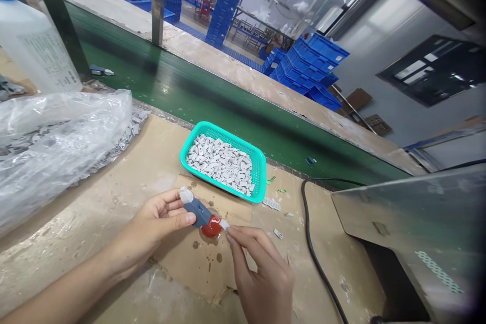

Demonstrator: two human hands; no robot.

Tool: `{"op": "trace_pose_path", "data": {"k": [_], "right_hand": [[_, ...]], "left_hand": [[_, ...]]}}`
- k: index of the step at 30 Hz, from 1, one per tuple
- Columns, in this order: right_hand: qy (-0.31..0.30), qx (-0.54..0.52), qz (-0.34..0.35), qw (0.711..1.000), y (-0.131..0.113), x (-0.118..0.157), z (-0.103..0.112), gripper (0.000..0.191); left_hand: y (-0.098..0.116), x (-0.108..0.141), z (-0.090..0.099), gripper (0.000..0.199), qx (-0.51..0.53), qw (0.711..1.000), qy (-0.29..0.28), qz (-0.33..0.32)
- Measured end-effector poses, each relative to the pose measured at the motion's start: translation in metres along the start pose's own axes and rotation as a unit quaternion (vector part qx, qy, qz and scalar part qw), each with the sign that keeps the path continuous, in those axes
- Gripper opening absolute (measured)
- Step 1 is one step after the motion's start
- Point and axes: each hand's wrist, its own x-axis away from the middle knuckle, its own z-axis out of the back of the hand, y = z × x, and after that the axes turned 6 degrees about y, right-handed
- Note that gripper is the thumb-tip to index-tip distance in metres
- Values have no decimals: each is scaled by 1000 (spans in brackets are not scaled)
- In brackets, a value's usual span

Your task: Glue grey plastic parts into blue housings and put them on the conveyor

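Observation:
My left hand (163, 220) is closed around a dark blue-grey plastic housing (196, 211) with a pale grey end, held tilted above the cardboard. Between thumb and fingertips, my right hand (261, 266) pinches a small light grey plastic piece (224, 225), close to the housing's lower end. Under both parts sits a small red dish (211, 228), partly hidden by the housing, with wet spots around it. Behind the hands stands a turquoise basket (261, 182) holding many small light grey pieces (220, 162).
A clear plastic bag (68, 131) of grey parts and a white bottle (36, 45) stand at left. A green conveyor belt (182, 81) runs behind. At right are a black cable (308, 233) and a metal box (417, 228). A loose grey piece (278, 234) lies by my right hand.

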Motion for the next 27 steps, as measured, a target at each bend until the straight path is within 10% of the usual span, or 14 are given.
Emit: {"op": "trace_pose_path", "data": {"k": [12,27], "right_hand": [[26,-121,-116,986,-7,-1,5,15],[-89,-125,-74,985,-11,-6,0,16]], "left_hand": [[-4,1,-5,21,-36,999,-31,-2],[-8,3,-7,21,-52,997,-58,-9]]}}
